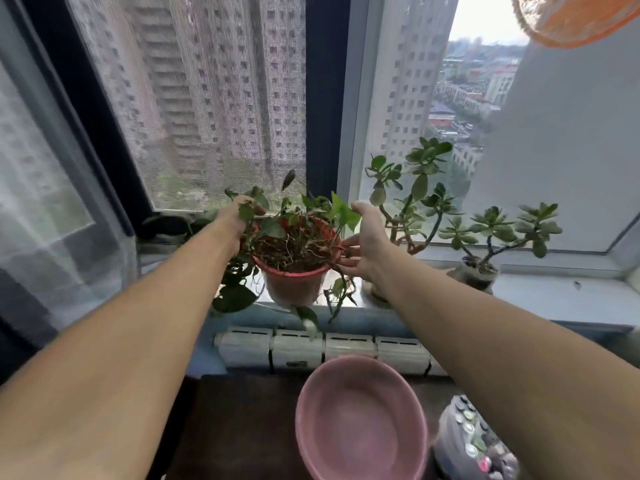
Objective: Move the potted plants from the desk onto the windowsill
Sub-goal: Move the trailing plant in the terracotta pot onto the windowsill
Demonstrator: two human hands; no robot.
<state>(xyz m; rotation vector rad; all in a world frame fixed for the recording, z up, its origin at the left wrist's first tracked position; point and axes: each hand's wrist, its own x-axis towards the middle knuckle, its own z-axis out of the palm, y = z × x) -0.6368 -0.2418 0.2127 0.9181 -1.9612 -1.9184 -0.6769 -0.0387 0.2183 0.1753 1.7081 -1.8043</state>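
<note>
setting: high window with a mesh screen on the left pane, tower blocks beyond; pale windowsill [554, 296] running below, white radiator [311, 348] under it, dark desk [242, 427] nearest the camera.

item: red pot [294, 282], plastic, tapered, rim brighter than the walls. it holds dark soil matted with bare roots and thin reddish stems; heart-shaped green leaves rise above the rim and several vines trail down past the sill's front edge. position: at the sill's front edge, between both hands; whether its base rests on the sill or hangs just above it cannot be told.

left hand [239, 220]: against the pot's left rim, fingers largely screened by leaves; how tightly it closes cannot be told.

right hand [367, 244]: fingers spread, fingertips touching the right rim, thumb lifted clear above the leaves; a loose contact, not a full clasp.

also on the sill: two jade plants [415, 188], [498, 230] to the right, the nearer one's pot hidden behind the right wrist.

on the desk: pink basin [360, 424], cut off at the bottom edge; a blurred patterned container [474, 441] beside it, contents unclear. orange object [571, 19] at top right, cropped.
</note>
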